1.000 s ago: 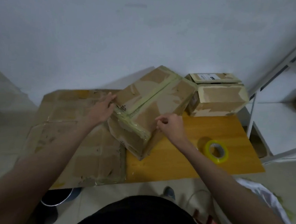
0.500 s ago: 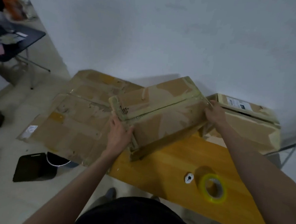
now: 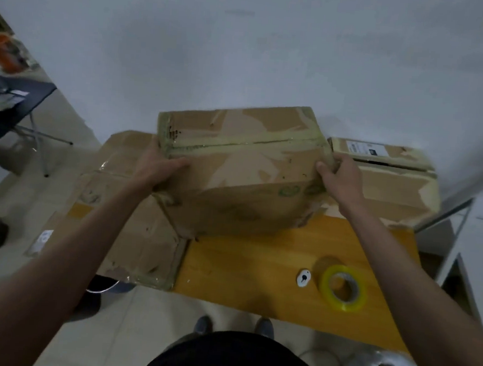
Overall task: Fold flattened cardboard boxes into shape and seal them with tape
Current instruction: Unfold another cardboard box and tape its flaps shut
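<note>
A worn, taped cardboard box sits tilted over the back-left part of the orange wooden table, its top face angled toward the camera. The brown card is scuffed, with pale patches where the outer paper has torn away, and a glossy strip of yellowish tape runs along the centre seam and down the left edge.

The left hand grips the box's left side, thumb laid across the top face and the other fingers curled out of sight round the edge. The right hand grips the right side, thumb on the front of the top face, fingers wrapped round the taped corner.

Beneath and to the left lies a flattened cardboard box, creased and shiny with old tape, hanging over the table's left edge. Just right of the held box stands a second assembled box, equally ragged, with a white printed label on top.

On the bare table near the front right lies a roll of clear yellowish tape, ring-shaped and lying flat; just beside it, to the left, rests a small white oval object with a dark mark. A white metal rack stands to the right.
</note>
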A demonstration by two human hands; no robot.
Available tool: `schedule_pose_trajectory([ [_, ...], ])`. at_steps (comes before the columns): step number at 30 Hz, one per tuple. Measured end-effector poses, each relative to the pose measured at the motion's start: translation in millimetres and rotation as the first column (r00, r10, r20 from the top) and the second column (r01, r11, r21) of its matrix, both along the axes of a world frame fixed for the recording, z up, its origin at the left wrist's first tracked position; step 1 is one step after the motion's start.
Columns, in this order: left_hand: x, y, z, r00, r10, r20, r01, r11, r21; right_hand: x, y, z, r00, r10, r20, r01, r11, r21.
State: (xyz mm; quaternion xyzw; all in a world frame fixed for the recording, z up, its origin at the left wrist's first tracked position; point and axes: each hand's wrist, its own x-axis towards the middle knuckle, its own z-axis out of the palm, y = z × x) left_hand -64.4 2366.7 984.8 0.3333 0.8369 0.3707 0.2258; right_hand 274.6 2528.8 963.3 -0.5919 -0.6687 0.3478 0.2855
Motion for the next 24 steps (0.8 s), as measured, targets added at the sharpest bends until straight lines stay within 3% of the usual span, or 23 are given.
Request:
schedule_pose_trajectory([
  [6, -37, 20, 22, 0.984, -0.178, 0.012, 0.178, 0.983, -0.038, -1, -39, 4, 0.997, -0.066, -0.036, 0.066, 0.998, 0.008],
  [9, -44, 22, 13, 0.968, -0.251, -0.014, 0.25, 0.966, -0.065, -6, -48, -7, 0.996, -0.092, 0.017, 0.092, 0.996, 0.015],
  [14, -31, 17, -24, 0.926, -0.377, -0.008, 0.368, 0.909, -0.197, 2, -66, -39, 0.986, -0.132, 0.101, 0.142, 0.984, -0.104],
  [17, -19, 3, -57, 0.914, -0.405, -0.02, 0.384, 0.879, -0.282, 12, -84, -62, 0.98, -0.129, 0.149, 0.149, 0.98, -0.133],
  [24, -16, -20, -91, 0.897, -0.432, -0.096, 0.382, 0.866, -0.323, 18, -108, -76, 0.975, -0.064, 0.215, 0.091, 0.989, -0.118],
])
